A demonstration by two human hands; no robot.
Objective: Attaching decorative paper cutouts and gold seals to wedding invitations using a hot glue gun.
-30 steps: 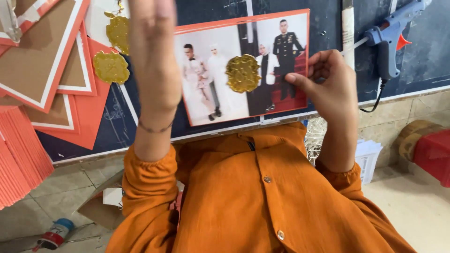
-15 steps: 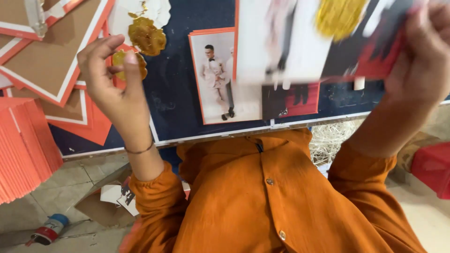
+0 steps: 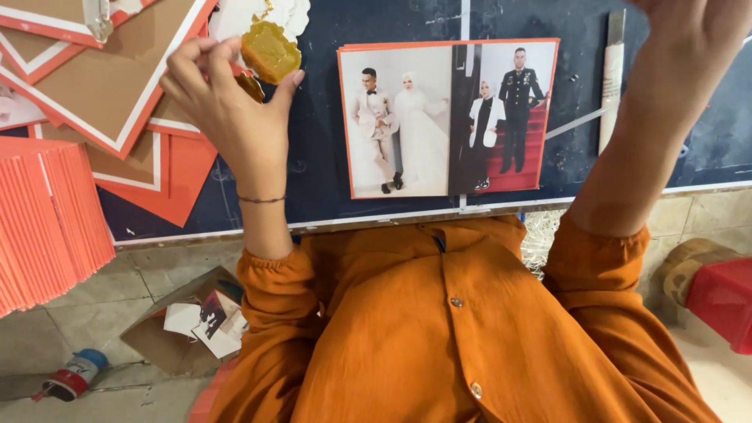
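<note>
Head view, looking down over an orange buttoned shirt (image 3: 446,337) toward a dark blue board (image 3: 321,172). Upper left of the frame: left hand (image 3: 227,102) raised, fingers pinched on a gold scalloped paper ornament (image 3: 270,51), thumb at its right edge and fingertips at its left (a second gold piece peeks out just behind the palm, mostly hidden). Thin bracelet (image 3: 261,200) around that wrist. Behind the ornament, at the very top edge, a white scalloped paper shape (image 3: 294,14), touching or overlapping it from this angle, cannot tell which.

Centre of the frame: orange-bordered photo card (image 3: 450,117) lying flat on the board, showing two couples in formal dress, apart from both hands.

Upper right corner: right hand (image 3: 697,23) lifted, mostly cut off by the frame edge; fingers out of sight, so cannot tell whether clenched or loose. Just left of that forearm, a whitish glue stick (image 3: 611,86) standing upright against the board.

Left side: brown cards with white and orange borders (image 3: 94,86) fanned over the board, and below them a stack of orange sheets (image 3: 47,219). Lower left, on the tiled floor: a flattened brown cardboard piece with paper scraps (image 3: 188,325) and a small bottle with a blue cap (image 3: 74,376). Right edge: a red container (image 3: 724,301).
</note>
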